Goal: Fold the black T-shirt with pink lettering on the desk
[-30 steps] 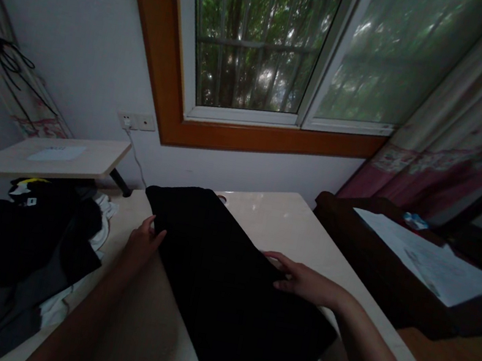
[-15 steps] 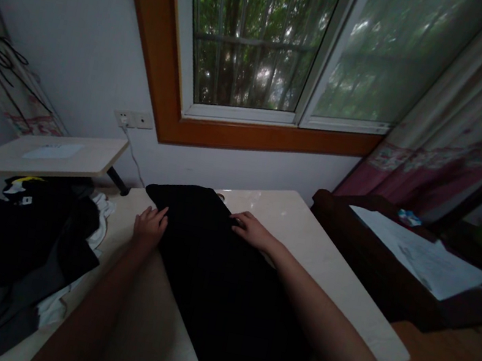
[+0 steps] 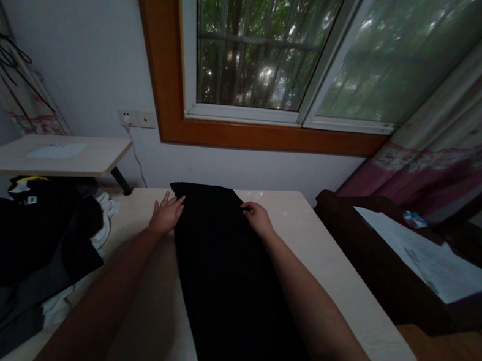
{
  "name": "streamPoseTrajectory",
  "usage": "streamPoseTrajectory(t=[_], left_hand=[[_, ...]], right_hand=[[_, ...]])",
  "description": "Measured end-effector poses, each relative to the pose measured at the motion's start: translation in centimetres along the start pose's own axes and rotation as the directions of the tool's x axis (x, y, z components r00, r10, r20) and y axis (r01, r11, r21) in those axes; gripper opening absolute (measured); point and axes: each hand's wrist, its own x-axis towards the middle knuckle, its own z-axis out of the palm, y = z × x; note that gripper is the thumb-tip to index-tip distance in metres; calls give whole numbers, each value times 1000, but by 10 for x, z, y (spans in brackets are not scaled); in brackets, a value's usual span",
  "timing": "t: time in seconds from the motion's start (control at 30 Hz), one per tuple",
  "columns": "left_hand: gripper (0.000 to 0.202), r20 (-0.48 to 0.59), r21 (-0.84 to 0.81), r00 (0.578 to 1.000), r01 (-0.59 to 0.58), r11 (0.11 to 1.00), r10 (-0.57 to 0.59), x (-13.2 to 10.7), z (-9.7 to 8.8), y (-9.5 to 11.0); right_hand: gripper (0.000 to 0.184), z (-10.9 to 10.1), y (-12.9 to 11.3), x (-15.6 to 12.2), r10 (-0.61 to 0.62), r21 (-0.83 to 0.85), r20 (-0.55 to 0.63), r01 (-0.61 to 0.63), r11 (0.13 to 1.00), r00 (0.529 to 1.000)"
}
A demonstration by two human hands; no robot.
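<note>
A long black garment (image 3: 226, 265), folded into a narrow strip, lies on the pale wooden table (image 3: 325, 257) and runs toward me. Its exact kind is too dark to make out. My left hand (image 3: 166, 215) is open at the garment's far left edge, fingers spread and fingertips touching the cloth. Across from it, my right hand (image 3: 258, 220) pinches the far right edge between thumb and fingers. The near end of the garment reaches the bottom of the view.
On the left, a pile of dark and white clothes (image 3: 24, 248) lies beneath a small raised shelf (image 3: 96, 154) with paper on it. A window (image 3: 265, 42) is in the wall ahead. Dark furniture (image 3: 395, 282) bearing a paper sheet (image 3: 418, 255) stands right of the table.
The garment's far end has shifted right, and its far edge is now straighter. Both hands moved right and slightly away from me; the left fingers are more spread.
</note>
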Motion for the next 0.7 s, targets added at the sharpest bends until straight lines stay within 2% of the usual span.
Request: streamPoseTrajectory(t=[0.1,0.2,0.33,0.43,0.53,0.63,0.7], left_hand=[[51,-11,-15,1000,-18,1000,18,-2,7,10],[54,-55,-27,998,-19,999,17,-16,11,19],[64,-90,-165,995,27,986,-42,-48,5,29],[76,38,-372,996,87,924,-78,-74,-9,41],[86,206,-501,977,156,851,-58,-97,-24,55],[93,277,-554,961,152,819,9,-118,-32,68],[96,312,-602,948,150,784,58,-128,-33,72]], right_hand=[[32,-7,6,-8,55,-13,-37,-56,998,998],[40,-13,8,-22,90,-19,-29,-90,996,996],[51,-31,9,-51,112,64,128,-121,991,985],[60,-49,7,-77,75,214,316,-148,966,946],[77,-65,0,-104,0,398,490,-223,890,872],[86,-75,-7,-128,-24,434,604,-304,848,796],[81,-78,-9,-141,7,412,631,-343,844,776]])
